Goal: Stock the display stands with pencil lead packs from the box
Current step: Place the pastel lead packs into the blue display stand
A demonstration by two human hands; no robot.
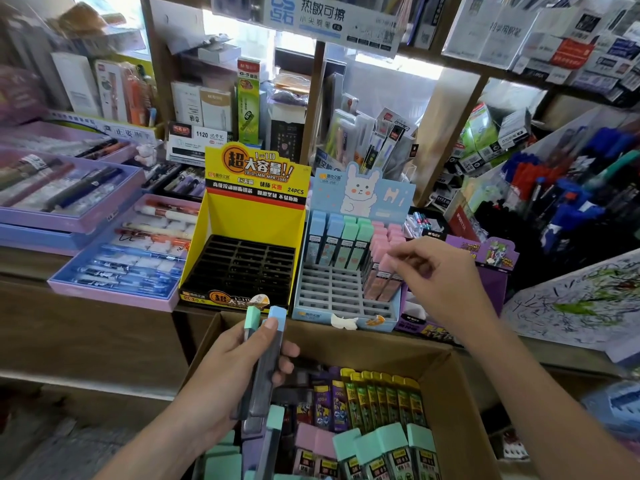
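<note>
A crowded stationery shop was seen, with wooden shelving packed with pens and boxed goods, much of it blurred at the picture's edges and unreadable. On the brown wooden table (86,327) two display stands were set just beside each other: a yellow cardboard display stand (249,233) with a black slotted tray, all slots bare, and a pale blue rabbit-printed display stand (349,251) with a grey slotted tray. The back rows of the blue stand were filled with upright blue, green and pink capped lead packs; its front rows were left open. Lilac trays of pens (114,258) were laid to the left, touching the yellow stand's side.

Below the table edge an open brown cardboard box (446,386) was placed, its lower part cut off by the frame and its left half hidden behind the left forearm. Inside it, green, pink and purple packs were stacked.

The left hand (239,372) was clenched around two dark lead packs with green and blue caps (266,355), held over the box; their lower ends were covered by the palm. The right hand (429,268) was pinched on a pink-capped lead pack (386,271) at the blue stand's right column, the fingers (401,252) closed on its cap.
</note>
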